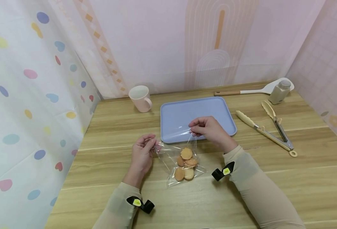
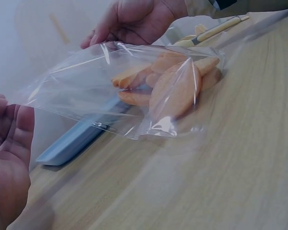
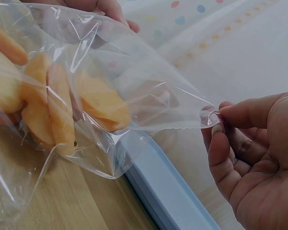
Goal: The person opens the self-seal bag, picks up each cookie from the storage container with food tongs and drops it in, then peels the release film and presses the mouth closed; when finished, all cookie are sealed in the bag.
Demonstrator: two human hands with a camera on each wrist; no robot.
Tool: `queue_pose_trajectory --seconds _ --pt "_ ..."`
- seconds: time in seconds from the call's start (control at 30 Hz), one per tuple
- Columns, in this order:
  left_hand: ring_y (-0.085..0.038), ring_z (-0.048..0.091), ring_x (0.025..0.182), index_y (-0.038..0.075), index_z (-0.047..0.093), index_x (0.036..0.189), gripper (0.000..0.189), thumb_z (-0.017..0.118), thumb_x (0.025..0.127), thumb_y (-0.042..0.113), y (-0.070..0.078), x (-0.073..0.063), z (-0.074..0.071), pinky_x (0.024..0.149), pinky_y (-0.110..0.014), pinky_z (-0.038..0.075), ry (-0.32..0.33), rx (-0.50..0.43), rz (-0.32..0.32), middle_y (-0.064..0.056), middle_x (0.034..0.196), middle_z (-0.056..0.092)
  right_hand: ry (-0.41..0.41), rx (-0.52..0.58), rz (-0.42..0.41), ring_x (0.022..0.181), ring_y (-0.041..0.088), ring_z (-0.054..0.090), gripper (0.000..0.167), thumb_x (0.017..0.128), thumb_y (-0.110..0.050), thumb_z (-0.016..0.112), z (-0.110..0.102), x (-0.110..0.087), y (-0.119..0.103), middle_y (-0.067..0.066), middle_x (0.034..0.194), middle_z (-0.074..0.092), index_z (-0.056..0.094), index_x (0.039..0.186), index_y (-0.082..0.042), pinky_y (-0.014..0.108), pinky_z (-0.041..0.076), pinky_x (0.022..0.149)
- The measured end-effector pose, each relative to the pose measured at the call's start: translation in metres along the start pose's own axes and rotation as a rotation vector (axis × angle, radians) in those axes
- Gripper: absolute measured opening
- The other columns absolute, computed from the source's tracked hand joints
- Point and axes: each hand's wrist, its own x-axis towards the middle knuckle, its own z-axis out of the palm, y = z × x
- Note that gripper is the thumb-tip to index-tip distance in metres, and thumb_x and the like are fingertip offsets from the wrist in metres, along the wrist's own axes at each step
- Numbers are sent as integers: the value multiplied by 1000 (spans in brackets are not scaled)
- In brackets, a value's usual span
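Note:
A clear plastic bag (image 1: 168,159) hangs between both hands, with several round golden cookies (image 1: 186,153) gathered in its lower part. My left hand (image 1: 142,155) pinches the left corner of the bag's top edge. At the opposite top corner, my right hand (image 1: 209,131) pinches the film between thumb and index finger, which the right wrist view shows closely around the bunched plastic (image 3: 210,116). In the left wrist view the cookies (image 2: 175,91) lie overlapped inside the bag, just above the wooden table.
Behind the bag lies a blue tray (image 1: 195,111). A pink mug (image 1: 140,99) stands back left. On the right are cream-tipped tongs (image 1: 271,135), a white spatula with a wooden handle (image 1: 251,91) and a lidded glass jar (image 1: 280,92). Curtains border the wooden table (image 1: 108,184).

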Motion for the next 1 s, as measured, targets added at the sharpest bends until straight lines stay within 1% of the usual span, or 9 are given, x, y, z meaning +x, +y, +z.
queue_pose_trajectory --seconds 0.23,0.37,0.53,0.63,0.7,0.77,0.83,0.93,1.0 --pt "-13 64 64 7 64 88 18 57 90 -10 -1 0 -2 60 -22 54 -29 20 9 -5 76 66 -19 -44 -9 74 14 63 25 91 0 61 -1 0 0 14 88 66 60 113 13 38 56 77" --pt "-14 64 64 6 62 87 15 59 90 -9 -2 1 -3 61 -22 54 -25 37 33 -8 80 66 -22 -67 -16 79 15 64 27 89 2 63 -1 0 1 13 91 67 59 115 11 41 55 81" --pt "-15 64 63 6 57 91 11 58 92 -5 -3 1 -2 60 -23 54 -26 46 57 -14 89 69 -25 -80 -33 80 15 64 24 89 4 63 0 0 1 16 94 67 60 111 11 36 55 78" --pt "-15 63 62 4 56 94 11 58 92 -6 -3 0 -1 60 -23 53 -27 72 64 -14 92 69 -28 -82 -39 80 16 64 20 89 4 64 1 0 1 16 93 66 61 107 10 36 55 78" --pt "-15 63 62 2 58 97 12 58 91 -8 -3 0 0 59 -23 53 -21 95 62 -11 89 68 -27 -95 -48 80 17 64 17 89 2 65 1 0 1 17 93 66 63 104 8 38 55 78" --pt "-15 64 63 -3 58 101 13 58 89 -10 -3 0 0 60 -23 54 -17 107 61 -9 85 67 -22 -109 -51 79 18 64 16 89 0 65 1 0 2 17 92 67 63 103 7 38 55 77" --pt "-15 64 64 -10 57 103 14 58 89 -12 -4 0 0 60 -23 55 -12 110 61 -8 80 66 -16 -122 -48 78 18 64 16 90 -2 64 0 -1 2 16 91 68 64 103 7 36 55 75" --pt "-16 64 66 -17 55 103 16 58 89 -13 -4 0 -1 62 -24 55 -18 99 68 -9 78 65 0 -116 -33 77 17 64 19 91 -3 63 0 -1 1 12 88 69 62 106 9 30 54 71" --pt "-15 64 67 -12 59 100 11 57 90 -12 -3 0 -1 62 -24 55 -29 87 62 -8 77 65 10 -102 -29 75 15 64 20 91 -2 62 0 -1 1 11 86 70 61 107 10 27 53 68"
